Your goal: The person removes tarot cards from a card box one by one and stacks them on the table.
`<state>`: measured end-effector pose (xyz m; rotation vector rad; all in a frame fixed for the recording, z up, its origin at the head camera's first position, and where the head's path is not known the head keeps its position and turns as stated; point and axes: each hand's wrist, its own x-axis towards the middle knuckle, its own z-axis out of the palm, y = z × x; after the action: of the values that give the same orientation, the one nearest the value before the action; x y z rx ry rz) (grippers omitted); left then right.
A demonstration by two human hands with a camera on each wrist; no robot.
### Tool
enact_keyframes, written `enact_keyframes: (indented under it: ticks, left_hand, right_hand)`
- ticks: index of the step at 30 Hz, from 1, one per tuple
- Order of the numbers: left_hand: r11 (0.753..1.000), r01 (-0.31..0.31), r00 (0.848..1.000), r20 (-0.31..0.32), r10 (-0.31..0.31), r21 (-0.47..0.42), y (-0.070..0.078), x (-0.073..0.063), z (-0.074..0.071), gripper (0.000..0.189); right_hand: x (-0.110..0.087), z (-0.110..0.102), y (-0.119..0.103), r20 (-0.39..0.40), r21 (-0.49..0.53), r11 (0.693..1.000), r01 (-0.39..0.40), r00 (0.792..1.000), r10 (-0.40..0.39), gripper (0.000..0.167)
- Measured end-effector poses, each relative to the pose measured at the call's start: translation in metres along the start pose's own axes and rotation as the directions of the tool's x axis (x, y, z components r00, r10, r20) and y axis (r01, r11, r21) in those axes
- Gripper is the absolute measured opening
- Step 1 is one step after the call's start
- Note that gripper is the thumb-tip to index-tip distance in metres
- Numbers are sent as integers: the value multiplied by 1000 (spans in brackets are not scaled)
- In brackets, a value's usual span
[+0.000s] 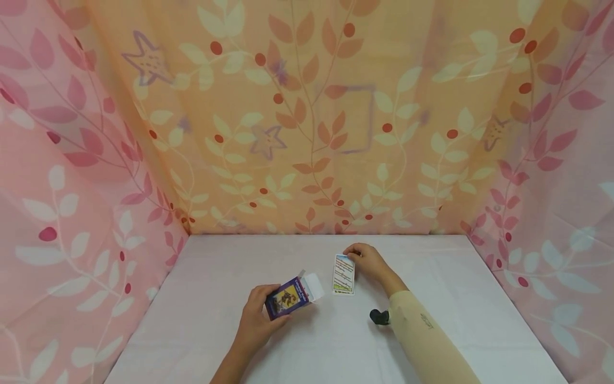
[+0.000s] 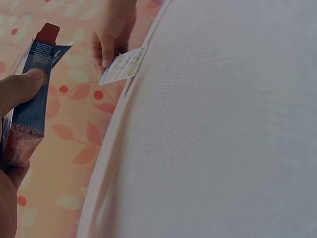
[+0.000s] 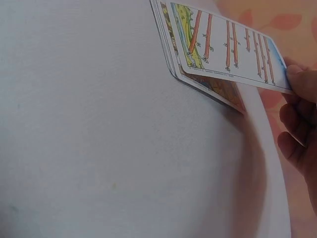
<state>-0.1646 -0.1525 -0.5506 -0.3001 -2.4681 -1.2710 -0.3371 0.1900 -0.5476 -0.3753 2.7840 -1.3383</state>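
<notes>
On the left, my left hand (image 1: 258, 319) grips a purple-blue card box (image 1: 289, 298) with a picture on its face; its white end flap stands open. In the left wrist view the thumb presses the narrow side of the box (image 2: 33, 104). To the right of the box, my right hand (image 1: 371, 263) pinches the far end of a white card (image 1: 344, 273) printed with brownish-red bars. The right wrist view shows this card (image 3: 237, 47) tilted up at the pinched end, over a small stack of cards (image 3: 218, 88) on the table.
A white cloth covers the table (image 1: 192, 330). Patterned curtains (image 1: 307, 176) hang behind it and along both sides. A small dark object (image 1: 379, 317) shows beside the right sleeve (image 1: 427, 336).
</notes>
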Motion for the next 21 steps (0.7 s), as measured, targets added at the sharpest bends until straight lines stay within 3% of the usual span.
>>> enact_keyframes:
  ticks: [7, 21]
  left_hand:
    - [1000, 8, 1000, 1, -8, -9, -1, 1, 0, 80]
    - [1000, 15, 1000, 11, -15, 3, -4, 0, 1, 81]
  right_hand:
    - [-1, 5, 8, 19, 30, 999, -34, 999, 34, 13]
    - [5, 17, 21, 19, 2, 1000, -15, 1000, 15, 13]
